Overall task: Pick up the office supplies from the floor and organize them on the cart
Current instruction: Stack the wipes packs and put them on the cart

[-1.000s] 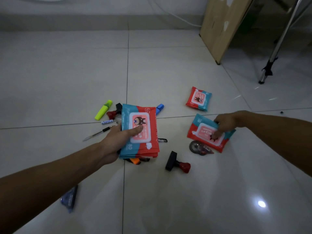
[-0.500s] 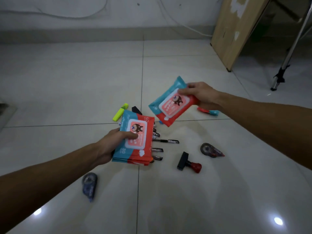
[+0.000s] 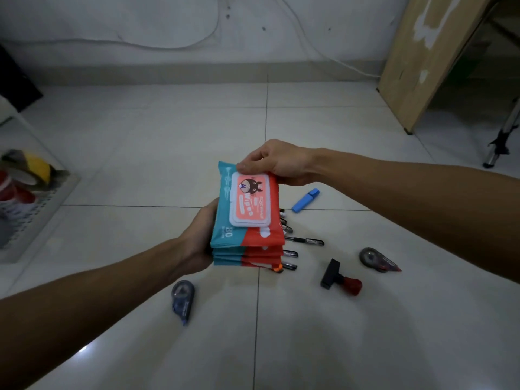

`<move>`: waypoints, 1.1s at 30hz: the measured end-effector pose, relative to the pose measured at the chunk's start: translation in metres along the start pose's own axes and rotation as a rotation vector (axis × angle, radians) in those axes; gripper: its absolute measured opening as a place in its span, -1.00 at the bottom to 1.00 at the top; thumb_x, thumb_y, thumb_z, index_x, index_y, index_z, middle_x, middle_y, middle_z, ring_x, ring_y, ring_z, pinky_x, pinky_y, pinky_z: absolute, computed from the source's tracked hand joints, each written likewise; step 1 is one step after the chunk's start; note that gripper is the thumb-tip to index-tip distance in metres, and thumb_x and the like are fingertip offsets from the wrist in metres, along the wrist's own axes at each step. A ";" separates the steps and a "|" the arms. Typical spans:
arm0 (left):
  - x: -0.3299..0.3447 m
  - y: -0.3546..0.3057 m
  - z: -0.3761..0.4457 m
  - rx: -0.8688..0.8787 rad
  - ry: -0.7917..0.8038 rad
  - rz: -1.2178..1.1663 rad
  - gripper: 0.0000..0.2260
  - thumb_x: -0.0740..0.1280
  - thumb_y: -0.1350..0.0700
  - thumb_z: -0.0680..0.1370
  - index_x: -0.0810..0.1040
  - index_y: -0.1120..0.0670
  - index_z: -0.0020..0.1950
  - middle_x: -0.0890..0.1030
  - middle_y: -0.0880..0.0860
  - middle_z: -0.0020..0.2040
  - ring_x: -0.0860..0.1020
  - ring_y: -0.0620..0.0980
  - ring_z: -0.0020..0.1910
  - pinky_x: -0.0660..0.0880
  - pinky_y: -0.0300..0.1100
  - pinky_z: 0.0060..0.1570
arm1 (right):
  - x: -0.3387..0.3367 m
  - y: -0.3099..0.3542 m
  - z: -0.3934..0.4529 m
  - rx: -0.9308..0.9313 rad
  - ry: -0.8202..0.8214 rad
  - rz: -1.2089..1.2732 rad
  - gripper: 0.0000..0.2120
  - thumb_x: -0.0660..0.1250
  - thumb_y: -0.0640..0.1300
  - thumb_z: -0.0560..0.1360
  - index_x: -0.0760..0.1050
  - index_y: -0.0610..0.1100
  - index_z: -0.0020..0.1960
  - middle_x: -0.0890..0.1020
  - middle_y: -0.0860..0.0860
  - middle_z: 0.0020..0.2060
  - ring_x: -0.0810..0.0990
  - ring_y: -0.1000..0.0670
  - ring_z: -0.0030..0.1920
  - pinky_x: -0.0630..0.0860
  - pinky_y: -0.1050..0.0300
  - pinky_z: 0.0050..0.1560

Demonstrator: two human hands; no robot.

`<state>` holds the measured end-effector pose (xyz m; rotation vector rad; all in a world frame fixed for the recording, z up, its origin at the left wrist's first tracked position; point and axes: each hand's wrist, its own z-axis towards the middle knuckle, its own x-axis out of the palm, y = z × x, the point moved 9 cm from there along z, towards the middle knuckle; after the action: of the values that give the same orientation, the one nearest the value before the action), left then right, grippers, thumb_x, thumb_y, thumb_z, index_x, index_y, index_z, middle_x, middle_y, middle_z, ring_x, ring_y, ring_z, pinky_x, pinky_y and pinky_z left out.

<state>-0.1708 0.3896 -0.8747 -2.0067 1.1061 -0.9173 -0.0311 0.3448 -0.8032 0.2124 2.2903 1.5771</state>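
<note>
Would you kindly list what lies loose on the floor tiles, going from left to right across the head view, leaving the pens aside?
Blue correction tape dispenser → blue highlighter → black stamp with a red handle → grey correction tape dispenser.

Three wipes packs (stacked), two correction tapes.

Bare white tiled floor lies open from 9 to 1 o'clock of the stack of red-and-teal wipes packs. At 3 to 5 o'clock black pens, a blue highlighter, a black-and-red stamp and a grey correction-tape dispenser crowd the floor; a blue correction-tape dispenser lies at 7.
</note>
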 end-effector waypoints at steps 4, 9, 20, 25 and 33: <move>-0.010 -0.005 -0.006 0.061 -0.063 -0.048 -0.59 0.14 -0.21 0.62 0.65 0.04 0.02 0.73 0.08 -0.07 0.70 0.03 -0.24 0.66 -0.09 -0.19 | 0.009 0.007 0.007 -0.016 -0.007 -0.024 -0.71 0.39 -0.09 0.54 0.58 -0.29 0.13 0.72 -0.14 -0.12 0.71 -0.04 -0.13 0.66 0.13 -0.12; -0.018 -0.008 -0.014 0.091 -0.101 -0.119 -0.52 0.12 -0.26 0.61 0.62 0.06 0.19 0.73 0.10 -0.04 0.71 0.06 -0.22 0.67 -0.06 -0.21 | 0.018 0.022 0.011 -0.056 -0.017 -0.106 -0.80 0.41 -0.08 0.53 0.58 -0.19 0.07 0.72 -0.11 -0.12 0.72 -0.04 -0.11 0.65 0.16 -0.14; -0.019 -0.013 -0.013 0.153 -0.159 -0.033 -0.53 0.45 -0.07 0.42 0.53 0.09 0.27 0.71 0.14 0.04 0.70 0.16 -0.03 0.66 0.04 -0.07 | 0.004 0.026 0.006 -0.162 -0.296 -0.227 -0.35 0.38 0.17 0.51 0.29 -0.07 0.48 0.46 -0.07 0.29 0.51 -0.01 0.21 0.51 0.12 0.14; -0.015 -0.013 0.002 0.180 -0.215 -0.104 -0.57 0.47 -0.08 0.45 0.56 0.06 0.26 0.72 0.12 0.03 0.70 0.17 -0.04 0.64 0.03 -0.15 | 0.039 -0.047 -0.012 0.183 -0.254 0.582 -0.38 0.08 0.36 0.57 0.52 -0.13 0.24 0.70 -0.16 0.00 0.69 -0.14 0.00 0.62 -0.06 0.05; -0.006 -0.013 0.038 0.125 -0.211 -0.077 -0.49 0.50 -0.11 0.40 0.56 0.06 0.28 0.71 0.14 0.05 0.70 0.17 -0.04 0.64 0.06 -0.13 | 0.029 -0.073 0.012 0.214 -0.241 0.555 -0.30 0.03 0.40 0.56 0.56 -0.15 0.26 0.69 -0.19 0.08 0.67 -0.21 0.11 0.58 -0.14 0.18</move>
<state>-0.1366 0.4081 -0.8864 -2.0013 0.8409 -0.7719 -0.0484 0.3374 -0.8805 1.1108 2.3151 1.4239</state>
